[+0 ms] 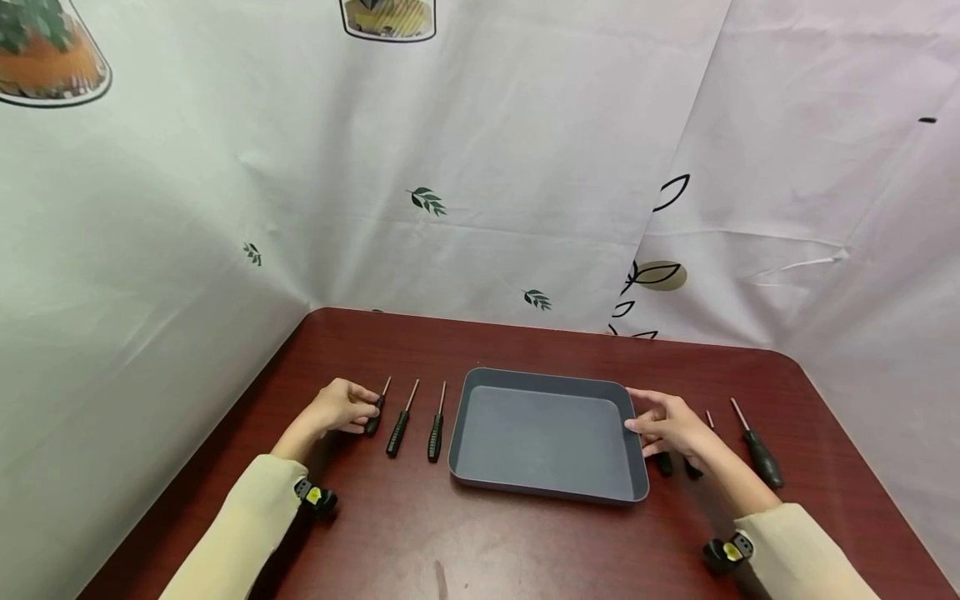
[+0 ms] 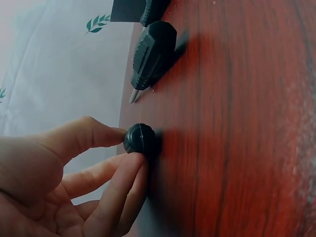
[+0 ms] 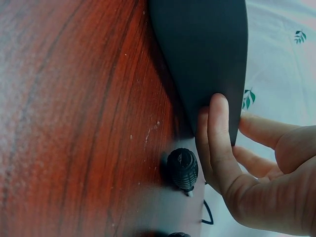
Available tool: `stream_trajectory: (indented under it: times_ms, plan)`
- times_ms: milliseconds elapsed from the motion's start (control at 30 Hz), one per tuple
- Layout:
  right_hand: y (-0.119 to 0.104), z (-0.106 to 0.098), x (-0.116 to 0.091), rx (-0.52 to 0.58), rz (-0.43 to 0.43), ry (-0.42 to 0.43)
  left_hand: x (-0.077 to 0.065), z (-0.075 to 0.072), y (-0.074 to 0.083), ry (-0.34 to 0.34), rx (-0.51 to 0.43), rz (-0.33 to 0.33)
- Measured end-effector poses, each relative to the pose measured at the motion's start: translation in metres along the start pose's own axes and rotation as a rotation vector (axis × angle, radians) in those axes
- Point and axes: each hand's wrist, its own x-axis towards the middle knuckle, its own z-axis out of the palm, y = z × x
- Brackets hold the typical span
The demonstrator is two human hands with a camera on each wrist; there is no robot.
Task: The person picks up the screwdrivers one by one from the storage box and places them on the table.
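Note:
In the head view, my left hand (image 1: 341, 407) pinches the black handle of a small screwdriver (image 1: 377, 415) at the left end of a row. Seen end-on in the left wrist view, that screwdriver's handle (image 2: 140, 139) sits low by the tabletop between thumb and fingers. A grey rectangular tray (image 1: 547, 442) lies mid-table. My right hand (image 1: 670, 427) grips its right side, thumb at the rim and fingers along the outer wall (image 3: 202, 64). Close beside that hand lies a black-handled screwdriver (image 3: 182, 168).
Two more screwdrivers, one nearer the left hand (image 1: 399, 432) and one by the tray (image 1: 435, 437), lie left of the tray. To the right, a screwdriver (image 1: 693, 470) is partly hidden by my hand, and a larger one (image 1: 761, 457) lies beyond. White curtains (image 1: 480, 208) surround the brown table (image 1: 390, 533).

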Motion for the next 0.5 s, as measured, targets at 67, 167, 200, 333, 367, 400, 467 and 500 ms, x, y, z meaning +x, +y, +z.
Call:
stream_trajectory:
  times_ms: [67, 167, 200, 333, 367, 400, 467, 500]
  plan:
    - [-0.0001, -0.0001, 0.0, 0.0, 0.002, 0.0, -0.0002, 0.0015, 0.0009, 0.012, 0.013, -0.006]
    - [0.0, -0.0002, 0.0001, -0.002, 0.005, 0.002, 0.0, 0.0024, 0.0014, 0.02, 0.031, -0.007]
    - [0.0002, 0.0001, 0.0, -0.001, 0.007, 0.002, -0.0001, 0.0026, 0.001, 0.022, 0.037, -0.008]
    - [0.0015, 0.0009, -0.0003, -0.001, 0.006, -0.004, -0.0016, 0.004, -0.0006, 0.027, 0.046, -0.01]
    - [0.0018, 0.001, -0.0004, 0.0, 0.003, -0.008, -0.0022, 0.0044, -0.0008, 0.027, 0.047, -0.009]
    - [0.0021, 0.0011, -0.0005, -0.001, -0.001, -0.011, -0.0028, 0.0047, -0.0011, 0.026, 0.051, -0.006]
    - [0.0028, 0.0012, -0.0004, -0.005, -0.011, -0.014, -0.0039, 0.0053, -0.0015, 0.029, 0.056, -0.007]
    - [0.0031, 0.0013, -0.0003, -0.011, -0.016, -0.013, -0.0043, 0.0055, -0.0017, 0.03, 0.055, -0.01]
